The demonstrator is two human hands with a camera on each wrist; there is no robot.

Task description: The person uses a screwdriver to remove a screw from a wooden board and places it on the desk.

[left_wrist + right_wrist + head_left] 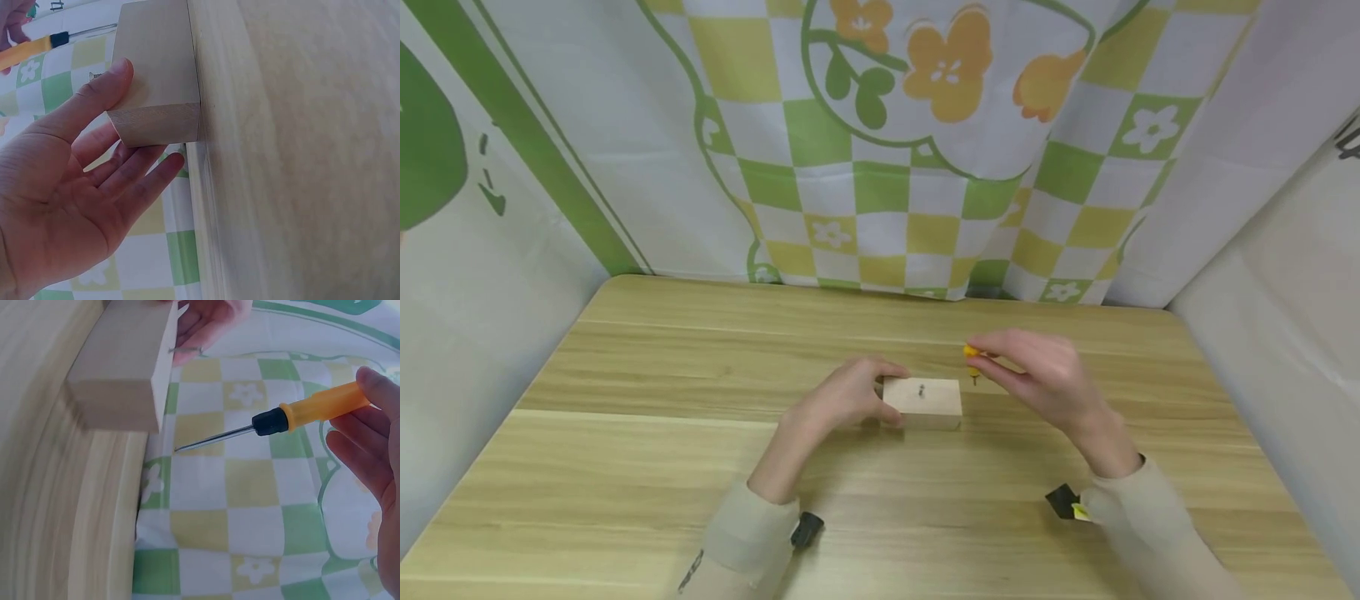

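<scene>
A pale wooden block point(928, 398) lies on the table with a small screw point(922, 390) standing up from its top face. My left hand point(850, 390) grips the block's left end, thumb on the near side and fingers round the far side. In the left wrist view the thumb presses the block's face. Up to the right of the block, my right hand point(1037, 371) pinches the yellow handle of a screwdriver point(325, 405). Its metal shaft points down at the table and, in the right wrist view, toward the block's side, apart from the screw.
The wood-grain table point(647, 500) stretches around both hands. A checked curtain point(880, 192) with flowers hangs along its far edge, and pale walls of cloth point(1285, 317) stand at the sides. Dark straps point(807, 531) sit at the wrists.
</scene>
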